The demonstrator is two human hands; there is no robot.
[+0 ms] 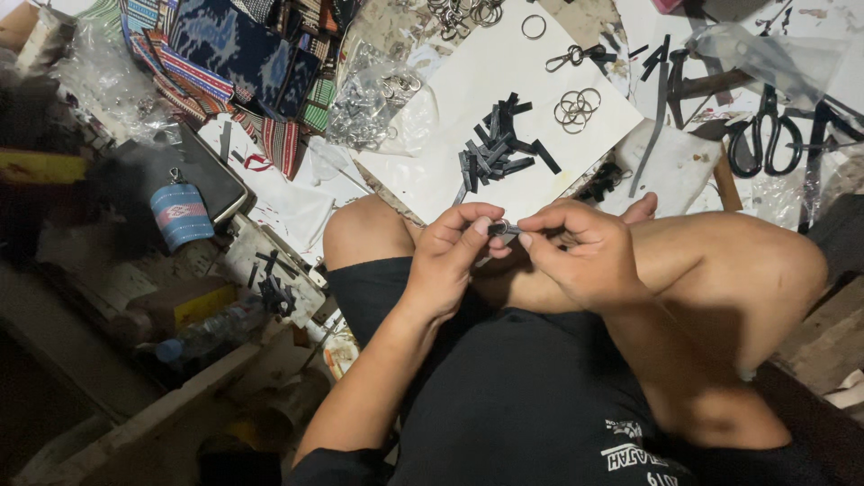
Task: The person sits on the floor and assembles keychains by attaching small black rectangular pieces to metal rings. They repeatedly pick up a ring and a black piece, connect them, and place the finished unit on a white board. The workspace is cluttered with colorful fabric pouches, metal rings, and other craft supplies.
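Seated cross-legged on the floor, head view. At 9 o'clock: small striped woven pouch [181, 214] lying on a dark flat case. Centre: my left hand [447, 256], fingers pinched on a small black strap piece [500, 229]; my right hand [580, 252] meets it from 3 o'clock, thumb and forefinger gripping the same piece. It sits between both hands, above my knees. At 12 o'clock: white sheet [450, 135] carrying a heap of black strap pieces [497, 148] and metal split rings [576, 108]. At 2 o'clock: black-handled scissors [765, 135].
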